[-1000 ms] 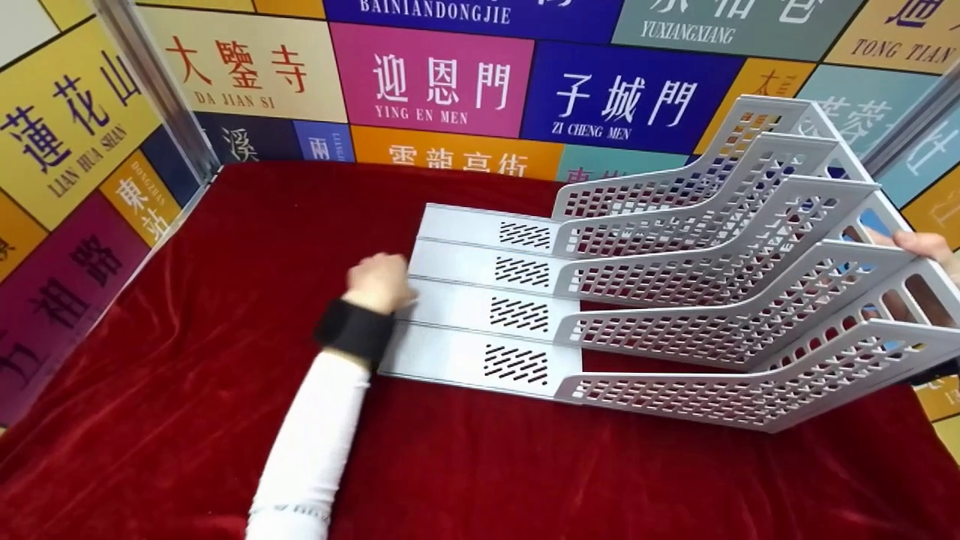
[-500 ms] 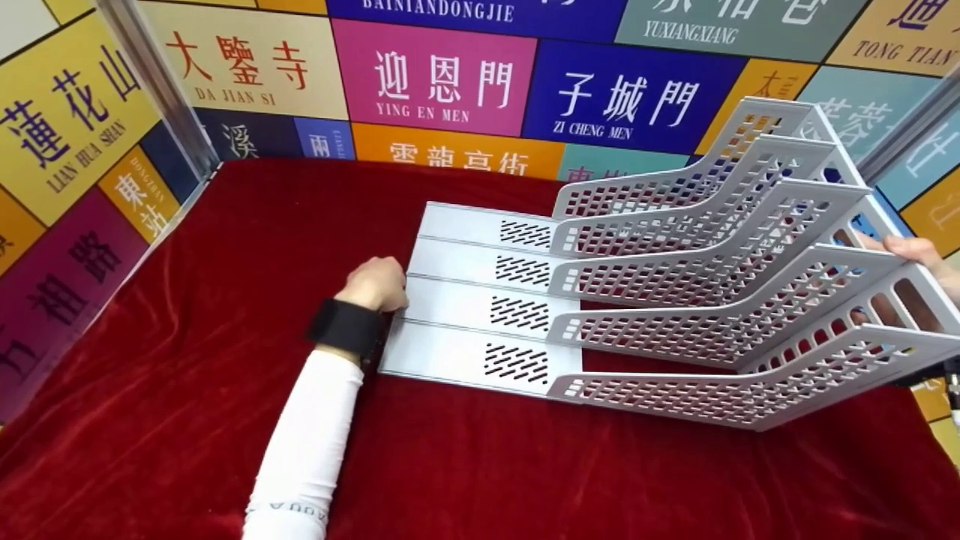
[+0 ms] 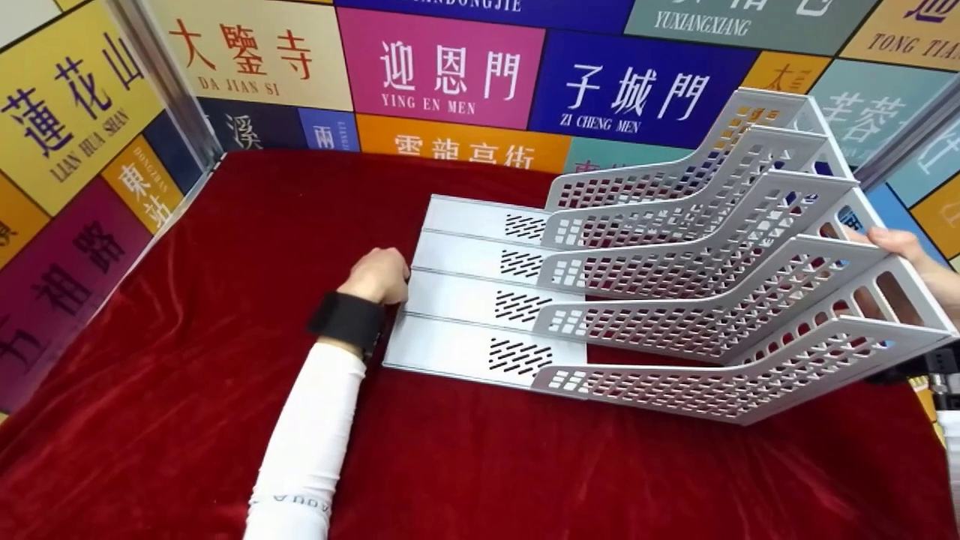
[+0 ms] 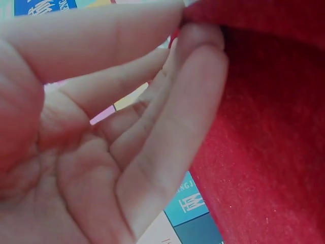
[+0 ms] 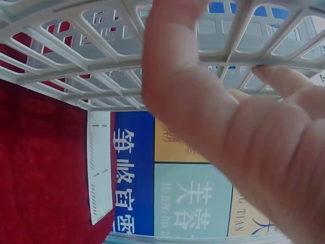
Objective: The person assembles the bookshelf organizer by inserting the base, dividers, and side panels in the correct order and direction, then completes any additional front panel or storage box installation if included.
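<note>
The left hand rests at the near-left edge of the grey file rack, fingers loosely curled against its flat base, holding nothing; the right hand grips the rack's tall perforated back end, thumb over a bar. The rack lies on the red cloth, its long axis running left to right between the hands, back end tilted up.

left sleeve: white, long, small grey lettering near the elbow
left wrist strap: black, broad, just behind the hand
</note>
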A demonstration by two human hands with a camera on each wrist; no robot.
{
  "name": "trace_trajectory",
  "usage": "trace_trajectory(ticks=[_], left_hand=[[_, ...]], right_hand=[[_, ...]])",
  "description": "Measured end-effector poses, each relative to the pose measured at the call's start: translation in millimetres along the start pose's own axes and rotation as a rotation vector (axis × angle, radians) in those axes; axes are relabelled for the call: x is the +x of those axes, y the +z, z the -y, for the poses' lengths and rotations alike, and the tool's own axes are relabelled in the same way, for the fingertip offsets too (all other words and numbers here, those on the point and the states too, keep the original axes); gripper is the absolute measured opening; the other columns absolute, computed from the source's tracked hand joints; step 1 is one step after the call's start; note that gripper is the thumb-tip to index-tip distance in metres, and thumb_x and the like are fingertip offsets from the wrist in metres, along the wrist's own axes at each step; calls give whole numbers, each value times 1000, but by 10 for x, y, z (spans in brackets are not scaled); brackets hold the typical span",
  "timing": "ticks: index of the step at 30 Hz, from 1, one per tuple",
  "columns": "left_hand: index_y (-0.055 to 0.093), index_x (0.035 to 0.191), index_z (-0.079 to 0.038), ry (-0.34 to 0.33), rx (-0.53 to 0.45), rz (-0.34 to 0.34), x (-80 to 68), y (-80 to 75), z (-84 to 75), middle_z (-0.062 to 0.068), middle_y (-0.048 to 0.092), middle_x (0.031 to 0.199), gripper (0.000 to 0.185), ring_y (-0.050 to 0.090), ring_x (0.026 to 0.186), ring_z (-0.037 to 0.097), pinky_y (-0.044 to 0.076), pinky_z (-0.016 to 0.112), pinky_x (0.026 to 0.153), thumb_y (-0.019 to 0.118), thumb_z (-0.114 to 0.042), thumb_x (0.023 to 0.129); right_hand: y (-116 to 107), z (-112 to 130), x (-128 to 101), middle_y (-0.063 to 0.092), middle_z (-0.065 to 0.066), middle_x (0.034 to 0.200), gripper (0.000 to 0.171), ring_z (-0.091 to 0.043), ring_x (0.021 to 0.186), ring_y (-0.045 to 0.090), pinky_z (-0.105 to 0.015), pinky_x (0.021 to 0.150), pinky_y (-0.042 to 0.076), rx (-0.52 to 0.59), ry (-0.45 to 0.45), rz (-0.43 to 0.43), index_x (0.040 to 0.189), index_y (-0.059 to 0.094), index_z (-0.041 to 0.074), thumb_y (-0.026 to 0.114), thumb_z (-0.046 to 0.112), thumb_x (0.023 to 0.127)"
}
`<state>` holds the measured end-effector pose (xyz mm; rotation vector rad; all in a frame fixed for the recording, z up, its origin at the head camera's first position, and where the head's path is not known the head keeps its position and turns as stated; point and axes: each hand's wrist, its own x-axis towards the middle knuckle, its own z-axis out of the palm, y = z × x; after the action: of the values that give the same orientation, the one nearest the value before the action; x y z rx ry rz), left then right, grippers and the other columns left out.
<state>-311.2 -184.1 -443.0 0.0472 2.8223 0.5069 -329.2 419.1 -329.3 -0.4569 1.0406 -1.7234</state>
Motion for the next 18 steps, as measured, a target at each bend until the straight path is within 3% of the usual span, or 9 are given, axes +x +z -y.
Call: trace_trajectory(ticks=[4,7,12,15,18], left_hand=[[67,67,-9,-16,10,11,6,-1,2,4,55,67,17,45,71,22,33,26,50,57,3,73],[68,68,-10,-30,-7,16,4,-3,8,3,53,65,19,45,68,22,32,24,47,57,5,72],[60,59,-12,-36,-34,35,-13,-3,20,-2,47,54,22,45,57,19,34,21,43,55,6,70],[52,53,-14,-35,-25,38,-20,-9,15,-2,44,51,27,44,58,19,34,22,43,54,7,69],[60,57,-11,-52,15,25,-17,-15,-4,4,56,62,23,48,68,22,40,25,49,55,5,72]], right_hand=[[-1,20,5,51,2,149,51,-18,133,55,-47,105,51,-275,48,-156,157,15,42,6,41,107],[-18,16,28,56,6,142,49,-15,125,60,-45,97,56,-462,56,-293,155,16,41,12,47,106],[-17,1,108,58,7,137,52,-16,118,64,-47,90,58,-624,67,-392,155,18,40,12,52,105],[56,-3,155,55,8,139,53,-17,120,62,-48,90,58,-669,84,-395,156,12,43,10,53,104],[105,-3,176,55,8,139,52,-17,120,62,-46,90,58,-646,73,-395,156,15,41,10,50,104]])
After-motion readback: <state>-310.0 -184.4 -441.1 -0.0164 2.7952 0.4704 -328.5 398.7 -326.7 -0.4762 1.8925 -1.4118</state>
